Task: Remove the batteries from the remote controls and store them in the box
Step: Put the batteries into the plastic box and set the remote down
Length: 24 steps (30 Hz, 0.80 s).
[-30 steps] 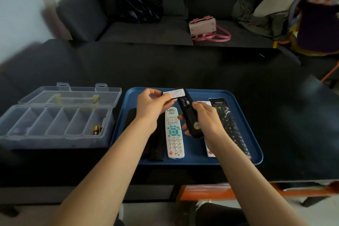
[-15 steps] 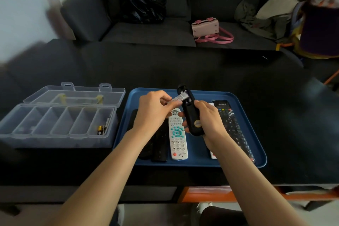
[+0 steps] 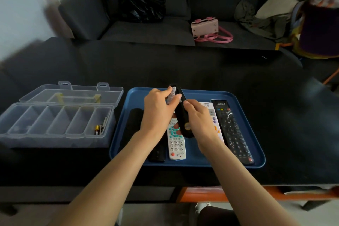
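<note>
Fingers and thumb of the left hand (image 3: 157,112) curl around a small white labelled piece (image 3: 171,95), likely a battery cover, pinching it against the top end of a black remote (image 3: 182,117). The right hand (image 3: 200,121) wraps the lower body of that same remote from the right side, thumb laid along its edge, fingers closed behind it; the remote stands tilted above a blue tray (image 3: 256,145), its far end raised. Whether a battery sits in the open compartment cannot be told.

Beneath the hands, the tray holds a white remote with teal buttons (image 3: 176,143), a second white remote (image 3: 213,117) partly hidden by the right wrist, a long black remote (image 3: 233,132) at the right edge, and dark remotes (image 3: 133,124) at the left. Just left of the tray stands a clear plastic box (image 3: 55,124) with its lid folded back; batteries (image 3: 98,129) lie in its rightmost compartment. All rest on a black table (image 3: 183,64), with a dark sofa (image 3: 146,29) and a pink handbag (image 3: 205,26) beyond.
</note>
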Available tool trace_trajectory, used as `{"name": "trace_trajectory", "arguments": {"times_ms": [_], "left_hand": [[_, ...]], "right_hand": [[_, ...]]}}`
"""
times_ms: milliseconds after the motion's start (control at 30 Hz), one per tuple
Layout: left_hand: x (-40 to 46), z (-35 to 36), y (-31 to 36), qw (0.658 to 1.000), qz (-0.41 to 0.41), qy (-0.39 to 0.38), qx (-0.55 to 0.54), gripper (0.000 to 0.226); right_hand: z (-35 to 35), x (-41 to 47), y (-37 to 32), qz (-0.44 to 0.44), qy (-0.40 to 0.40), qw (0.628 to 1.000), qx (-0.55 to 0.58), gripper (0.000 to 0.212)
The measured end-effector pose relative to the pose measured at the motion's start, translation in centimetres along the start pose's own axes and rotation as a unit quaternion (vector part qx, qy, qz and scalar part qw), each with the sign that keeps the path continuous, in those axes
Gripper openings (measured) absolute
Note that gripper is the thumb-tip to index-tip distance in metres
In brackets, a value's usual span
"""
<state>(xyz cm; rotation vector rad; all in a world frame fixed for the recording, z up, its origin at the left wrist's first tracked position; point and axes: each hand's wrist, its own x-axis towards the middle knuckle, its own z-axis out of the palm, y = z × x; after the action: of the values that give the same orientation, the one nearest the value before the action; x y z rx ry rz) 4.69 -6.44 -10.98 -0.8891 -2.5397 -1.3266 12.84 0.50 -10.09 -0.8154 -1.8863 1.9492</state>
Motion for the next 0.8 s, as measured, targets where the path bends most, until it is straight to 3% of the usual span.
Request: {"name": "trace_trajectory", "arguments": {"times_ms": [267,367,567,700,800], "left_hand": [[0.7,-0.8,0.0,0.967,-0.02,-0.247,-0.06,0.057],[0.7,-0.9,-0.3,0.971,0.007,-0.236,-0.026,0.057],[0.0,-0.2,-0.9,0.985,0.082,-0.138,0.062,0.059],[0.0,0.2,-1.0,0.992,0.065,-0.101,0.03,0.059],[0.2,0.1,-0.9,0.99,0.015,-0.128,-0.063,0.053]], "right_hand": [[-0.4,0.0,0.0,-0.005,0.03,1.0,0.002,0.021],[-0.5,0.0,-0.2,-0.001,0.026,1.0,0.012,0.023],[-0.3,-0.2,-0.2,0.001,0.024,1.0,0.016,0.025],[-0.5,-0.4,-0.6,0.021,0.019,0.998,0.057,0.032],[-0.8,-0.8,-0.9,0.031,0.017,0.996,0.08,0.033]]}}
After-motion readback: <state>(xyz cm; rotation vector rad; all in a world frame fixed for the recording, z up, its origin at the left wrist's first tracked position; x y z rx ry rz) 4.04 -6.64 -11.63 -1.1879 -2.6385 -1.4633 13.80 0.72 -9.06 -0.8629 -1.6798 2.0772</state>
